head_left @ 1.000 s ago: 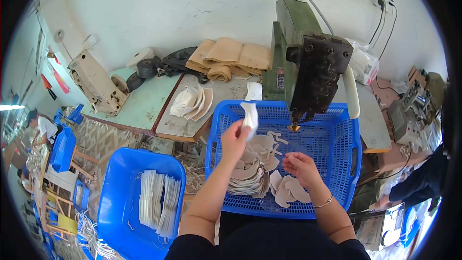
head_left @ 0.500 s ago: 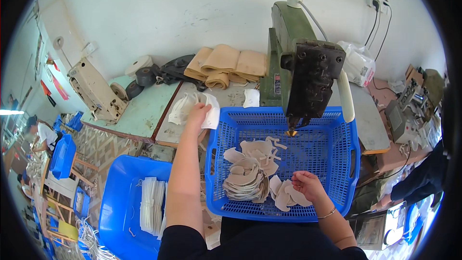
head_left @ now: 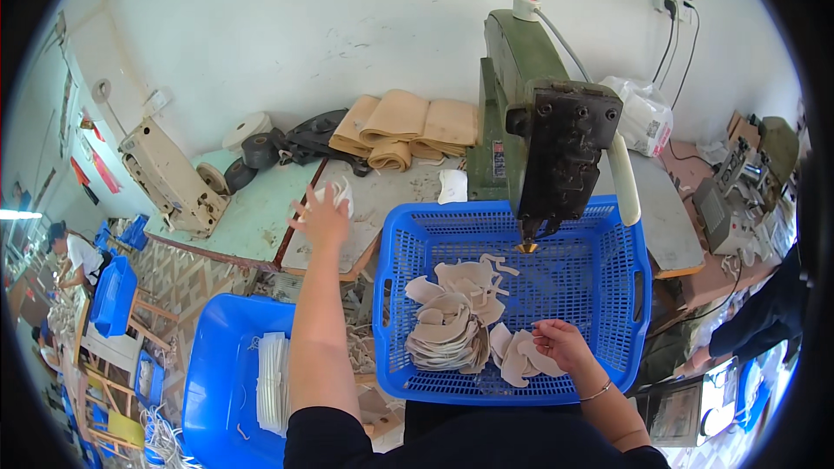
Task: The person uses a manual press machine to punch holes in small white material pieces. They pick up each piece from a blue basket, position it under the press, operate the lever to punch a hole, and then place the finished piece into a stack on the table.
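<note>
My left hand [head_left: 323, 219] reaches over the worktable with its fingers spread. White curved pieces [head_left: 345, 197] show just behind it, partly hidden by the hand; I cannot tell whether it touches them. Over the front right of a blue perforated basket [head_left: 383, 295], my right hand [head_left: 563, 345] is closed with thumb and fingertips together. Whatever it may hold is too small to make out. Below it lie a few loose beige cut pieces [head_left: 519, 360]. A larger stacked pile of beige cut pieces [head_left: 447, 330] sits to their left in the basket.
A green press machine [head_left: 526, 61] stands behind the basket, its black head [head_left: 569, 148] hanging over it. At lower left, a blue tub [head_left: 217, 365] holds stacked white strips [head_left: 273, 382]. Folded tan sheets [head_left: 404, 122], dark rolls [head_left: 259, 152] and a small white piece [head_left: 453, 186] lie along the table.
My left hand has moved left and its fingers have spread; the white pieces that fanned out around it now show only as a small part. My right hand has barely moved.
</note>
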`<move>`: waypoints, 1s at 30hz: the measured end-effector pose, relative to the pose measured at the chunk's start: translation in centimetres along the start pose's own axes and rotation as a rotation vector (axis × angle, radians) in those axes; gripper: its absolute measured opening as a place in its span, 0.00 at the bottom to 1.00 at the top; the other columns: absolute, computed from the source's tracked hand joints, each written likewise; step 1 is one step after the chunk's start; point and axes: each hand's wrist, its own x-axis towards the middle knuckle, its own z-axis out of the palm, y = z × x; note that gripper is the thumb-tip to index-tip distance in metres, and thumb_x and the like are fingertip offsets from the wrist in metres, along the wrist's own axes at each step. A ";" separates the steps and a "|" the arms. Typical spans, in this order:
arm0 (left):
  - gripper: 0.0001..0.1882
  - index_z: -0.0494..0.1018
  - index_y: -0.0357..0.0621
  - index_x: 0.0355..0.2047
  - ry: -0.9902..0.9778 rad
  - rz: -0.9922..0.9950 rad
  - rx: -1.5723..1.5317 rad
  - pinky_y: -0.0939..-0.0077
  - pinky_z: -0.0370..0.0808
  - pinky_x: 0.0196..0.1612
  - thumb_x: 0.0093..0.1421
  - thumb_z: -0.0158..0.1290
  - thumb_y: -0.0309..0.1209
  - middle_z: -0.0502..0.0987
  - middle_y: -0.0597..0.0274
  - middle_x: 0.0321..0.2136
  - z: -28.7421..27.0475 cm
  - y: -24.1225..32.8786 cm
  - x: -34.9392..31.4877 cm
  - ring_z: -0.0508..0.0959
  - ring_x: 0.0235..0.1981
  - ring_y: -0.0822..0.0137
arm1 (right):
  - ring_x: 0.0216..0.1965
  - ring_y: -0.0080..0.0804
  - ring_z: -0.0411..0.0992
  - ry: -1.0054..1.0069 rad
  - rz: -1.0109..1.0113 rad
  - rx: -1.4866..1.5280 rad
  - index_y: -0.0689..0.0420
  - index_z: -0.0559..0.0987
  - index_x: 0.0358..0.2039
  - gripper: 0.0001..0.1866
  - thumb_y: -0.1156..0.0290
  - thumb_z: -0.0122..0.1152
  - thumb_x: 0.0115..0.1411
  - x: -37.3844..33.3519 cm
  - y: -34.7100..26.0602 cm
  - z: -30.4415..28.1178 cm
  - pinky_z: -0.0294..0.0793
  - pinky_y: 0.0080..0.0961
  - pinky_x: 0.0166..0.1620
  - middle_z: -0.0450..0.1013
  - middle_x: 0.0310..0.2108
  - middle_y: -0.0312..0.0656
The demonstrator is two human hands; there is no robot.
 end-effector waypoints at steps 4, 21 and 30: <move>0.26 0.58 0.65 0.56 -0.268 -0.105 -0.213 0.36 0.56 0.49 0.57 0.40 0.53 0.56 0.59 0.56 1.9 -1.8 2.1 0.59 0.54 0.43 | 0.28 0.20 0.69 0.064 -0.015 -0.017 0.58 0.74 0.35 0.09 0.67 0.56 0.56 -0.6 -0.1 -0.9 0.70 0.19 0.34 0.72 0.29 0.36; 0.36 0.54 0.61 0.59 0.048 0.056 -0.102 0.33 0.39 0.55 0.51 0.49 0.54 0.50 0.58 0.60 4.0 -0.5 1.5 0.47 0.61 0.47 | 0.41 0.47 0.70 0.067 -0.182 -1.651 0.62 0.69 0.41 0.29 0.60 0.65 0.40 0.6 4.4 -3.2 0.72 0.38 0.42 0.68 0.39 0.51; 0.17 0.71 0.44 0.42 0.199 0.420 -0.926 0.53 0.58 0.54 0.51 0.53 0.33 0.65 0.49 0.49 -6.3 10.6 -11.5 0.62 0.52 0.48 | 0.36 0.41 0.74 0.006 -0.064 -1.899 0.63 0.71 0.37 0.21 0.63 0.63 0.46 1.9 2.0 -1.3 0.73 0.32 0.38 0.73 0.33 0.50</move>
